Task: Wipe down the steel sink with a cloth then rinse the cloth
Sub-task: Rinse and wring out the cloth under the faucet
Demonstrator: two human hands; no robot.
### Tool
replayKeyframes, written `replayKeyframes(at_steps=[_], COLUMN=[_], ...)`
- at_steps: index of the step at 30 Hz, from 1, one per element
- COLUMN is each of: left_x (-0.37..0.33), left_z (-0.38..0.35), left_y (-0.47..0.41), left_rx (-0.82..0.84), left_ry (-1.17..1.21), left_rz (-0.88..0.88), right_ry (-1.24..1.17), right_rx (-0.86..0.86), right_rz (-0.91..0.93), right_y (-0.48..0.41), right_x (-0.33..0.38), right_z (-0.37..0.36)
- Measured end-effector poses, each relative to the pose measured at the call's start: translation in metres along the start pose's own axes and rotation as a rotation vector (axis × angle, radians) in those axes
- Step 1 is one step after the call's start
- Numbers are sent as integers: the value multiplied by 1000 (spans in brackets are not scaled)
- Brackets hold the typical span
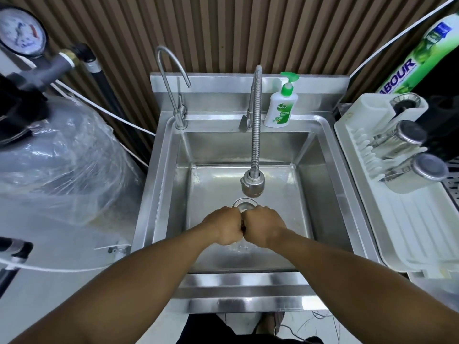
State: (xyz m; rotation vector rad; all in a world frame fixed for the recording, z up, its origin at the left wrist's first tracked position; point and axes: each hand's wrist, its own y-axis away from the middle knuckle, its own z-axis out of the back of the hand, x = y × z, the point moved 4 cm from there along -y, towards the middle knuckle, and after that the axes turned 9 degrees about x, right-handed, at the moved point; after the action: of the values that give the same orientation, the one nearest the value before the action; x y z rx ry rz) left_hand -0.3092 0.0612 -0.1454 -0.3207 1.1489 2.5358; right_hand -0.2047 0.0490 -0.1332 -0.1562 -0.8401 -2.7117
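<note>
My left hand (224, 225) and my right hand (263, 225) are both clenched into fists, knuckles pressed together, above the basin of the steel sink (305, 194). Only a dark sliver of the cloth (243, 228) shows between the two fists; the rest is hidden inside them. Water drips and splashes onto the sink floor just under the hands. The round drain (244, 203) lies right behind the knuckles. The flexible spray faucet (253, 182) hangs over the basin beyond the hands, and I see no stream coming from it.
A slim gooseneck tap (171, 70) stands at the back left and a soap pump bottle (282, 105) at the back rim. A white dish rack (397, 194) with steel cups is on the right. A plastic-wrapped grey tank (62, 157) is on the left.
</note>
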Motion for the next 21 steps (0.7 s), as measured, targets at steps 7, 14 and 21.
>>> replayKeyframes(at_steps=[7,14,21], left_x=[-4,-6,-2], left_z=[-4,7,21], left_y=[15,21,50], left_rx=[319,218,-532], left_ry=[384,235,-305], left_rz=[61,-28,-254], right_ry=[227,46,-1000], right_rx=[-250,-229,257], right_rz=[145,58,-210], right_y=[15,21,26], right_x=[6,7,4], right_z=[2,7,-1])
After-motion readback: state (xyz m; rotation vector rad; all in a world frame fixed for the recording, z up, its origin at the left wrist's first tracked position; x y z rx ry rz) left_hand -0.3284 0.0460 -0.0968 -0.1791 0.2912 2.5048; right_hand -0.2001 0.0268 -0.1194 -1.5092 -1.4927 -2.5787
